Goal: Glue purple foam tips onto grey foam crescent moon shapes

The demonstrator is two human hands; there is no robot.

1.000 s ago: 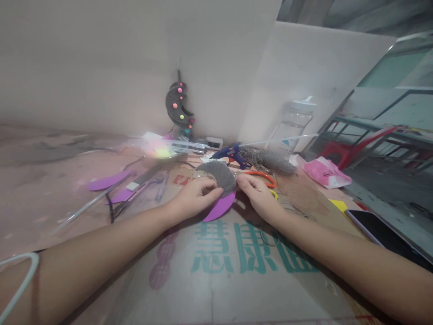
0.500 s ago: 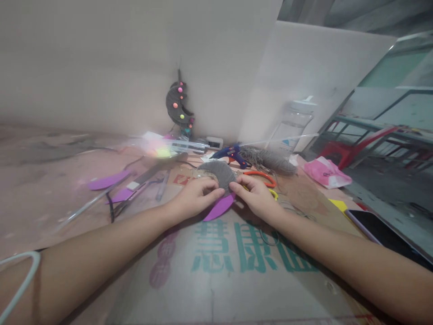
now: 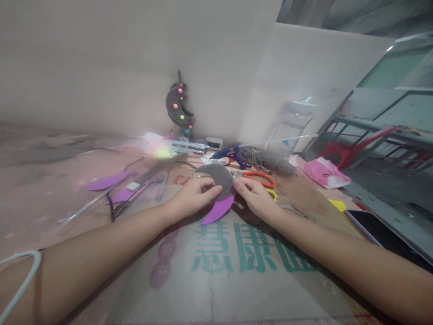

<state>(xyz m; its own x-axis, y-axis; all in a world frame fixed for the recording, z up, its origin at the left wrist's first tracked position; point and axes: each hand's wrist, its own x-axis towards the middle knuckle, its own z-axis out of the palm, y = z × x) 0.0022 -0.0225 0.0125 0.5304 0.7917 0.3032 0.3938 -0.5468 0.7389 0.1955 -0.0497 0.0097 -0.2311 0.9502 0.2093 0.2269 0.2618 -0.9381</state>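
A crescent (image 3: 219,210) of purple sheet lies between my hands, its upper part wrapped in grey yarn (image 3: 219,174). My left hand (image 3: 198,196) grips the left side of it, thumb on top of the wrapped part and fingers behind. At the crescent's right edge, my right hand (image 3: 252,194) is closed in a pinch, apparently on the yarn strand; the strand itself is hard to see at the fingertips. A thin loop of yarn trails below my right wrist. Just behind the right hand lie scissors with orange and yellow handles (image 3: 260,177).
Printed cardboard (image 3: 216,293) covers the table. Farther back are a blue glue gun (image 3: 233,155), a grey yarn bundle (image 3: 270,161) and a water bottle (image 3: 294,124). A decorated grey crescent (image 3: 176,104) leans on the wall. Purple pieces (image 3: 108,180) lie left, a phone (image 3: 385,234) right.
The crescent has tilted and shifted slightly toward me, showing more purple. My right fingertips have moved from its face to its right edge; my left hand keeps its grip.
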